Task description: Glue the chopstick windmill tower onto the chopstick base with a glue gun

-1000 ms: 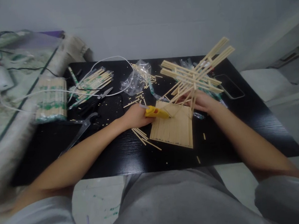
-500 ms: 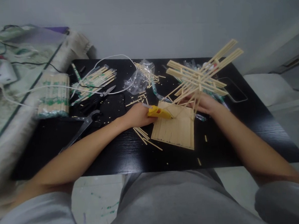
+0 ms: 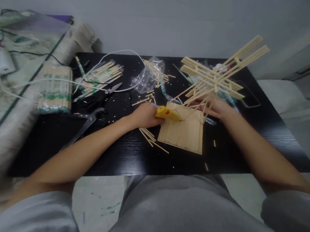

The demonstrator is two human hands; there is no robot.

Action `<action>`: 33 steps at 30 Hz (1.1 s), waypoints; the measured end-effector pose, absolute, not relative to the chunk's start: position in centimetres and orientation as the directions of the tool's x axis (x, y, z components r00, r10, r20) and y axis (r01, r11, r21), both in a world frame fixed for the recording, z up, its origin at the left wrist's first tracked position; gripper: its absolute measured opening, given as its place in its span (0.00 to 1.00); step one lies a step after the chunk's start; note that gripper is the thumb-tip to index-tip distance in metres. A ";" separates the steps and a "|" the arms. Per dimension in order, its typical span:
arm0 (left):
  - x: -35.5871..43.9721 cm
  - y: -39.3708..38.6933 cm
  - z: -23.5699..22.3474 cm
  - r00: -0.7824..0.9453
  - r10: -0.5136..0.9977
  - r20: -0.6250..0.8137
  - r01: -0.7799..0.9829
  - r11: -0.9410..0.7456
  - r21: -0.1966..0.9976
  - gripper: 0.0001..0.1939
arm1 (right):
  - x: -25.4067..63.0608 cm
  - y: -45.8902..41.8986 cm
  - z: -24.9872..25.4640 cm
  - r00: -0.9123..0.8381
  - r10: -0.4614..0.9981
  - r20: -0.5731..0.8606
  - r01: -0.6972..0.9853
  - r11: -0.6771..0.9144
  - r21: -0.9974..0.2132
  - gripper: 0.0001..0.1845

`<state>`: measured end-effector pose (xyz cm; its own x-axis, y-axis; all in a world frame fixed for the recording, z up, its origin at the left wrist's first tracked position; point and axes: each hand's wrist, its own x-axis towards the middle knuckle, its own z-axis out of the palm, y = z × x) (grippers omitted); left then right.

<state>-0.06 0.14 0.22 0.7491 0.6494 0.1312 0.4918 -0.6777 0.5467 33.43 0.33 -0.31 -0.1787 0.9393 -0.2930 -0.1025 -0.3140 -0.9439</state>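
Observation:
My left hand is wrapped round a yellow hot glue gun, its tip pointing down at a flat panel of wooden sticks. The panel lies on the black table. Rising from the panel's far side is a crossed frame of wooden sticks, with thin legs slanting down to the panel. Behind those legs my right hand is closed on the frame's lower part; its fingertips are mostly hidden by sticks.
Left on the black table lie scissors, pliers-like cutters and a wrapped bundle of chopsticks. Loose sticks lie beside the panel. A white cable loops across the back, near a clear plastic bag.
The crossed frame leans and shifts slightly right. The glue gun's tip moves a little to the right over the panel. The whole view has also shifted slightly.

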 end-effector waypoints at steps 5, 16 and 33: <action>0.1 0.0 0.4 0.743 0.658 0.123 0.521 -0.684 0.511 0.10 | 33.5 0.3 -0.4 -0.146 0.931 -0.334 -0.106 -0.351 -0.931 0.03; 0.1 0.0 0.2 0.752 0.652 0.099 0.523 -0.681 0.512 0.09 | 34.0 0.4 -0.7 -0.176 0.926 -0.335 -0.134 -0.360 -0.923 0.07; -0.6 -0.2 0.8 0.741 0.670 0.045 0.527 -0.622 0.579 0.07 | 32.3 0.8 -0.7 -0.388 0.897 -0.214 -0.291 -0.339 -0.894 0.07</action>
<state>-0.57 -0.15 0.83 0.7407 0.6703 0.0449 0.5273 -0.6215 0.5794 32.35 0.82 -0.74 -0.3880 0.8965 -0.2138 -0.2914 -0.3394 -0.8944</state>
